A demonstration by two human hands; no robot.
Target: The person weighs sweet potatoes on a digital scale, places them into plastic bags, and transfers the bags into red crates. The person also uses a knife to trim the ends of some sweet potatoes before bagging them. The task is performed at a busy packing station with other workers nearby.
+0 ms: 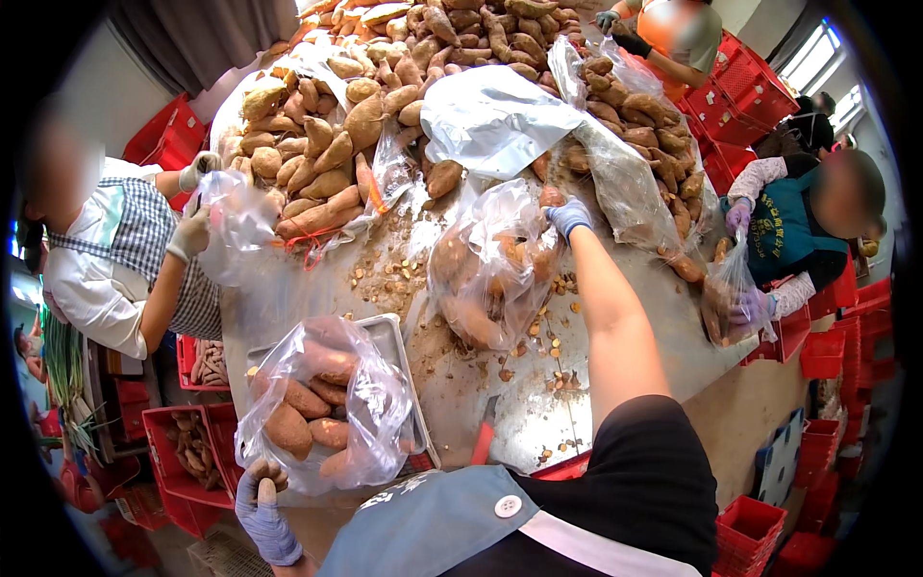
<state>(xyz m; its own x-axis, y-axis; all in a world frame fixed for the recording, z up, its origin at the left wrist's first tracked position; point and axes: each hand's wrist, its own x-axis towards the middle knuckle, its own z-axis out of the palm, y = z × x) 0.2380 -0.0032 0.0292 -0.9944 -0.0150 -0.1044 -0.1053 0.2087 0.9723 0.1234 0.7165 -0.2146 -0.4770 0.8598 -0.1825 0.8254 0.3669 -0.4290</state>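
Note:
My right hand (570, 216), in a light blue glove, grips a sweet potato (552, 197) at the upper right of a filled clear plastic bag (476, 274). My left hand (265, 505), gloved too, has curled fingers beside the lower left edge of another open clear bag (389, 425); whether it pinches anything I cannot tell. Large sweet potatoes (288, 430) lie in that bag, which rests on a metal tray or scale pan (404, 346). A knife with a red handle (482, 443) lies near the table's front edge.
Sweet potatoes (469, 29) are heaped across the metal table (519, 404), partly under white plastic sheeting (497, 115). Co-workers stand left, right and at the far right corner; two handle clear bags. Cut pieces and soil litter the tabletop. Red crates (750, 526) surround the table.

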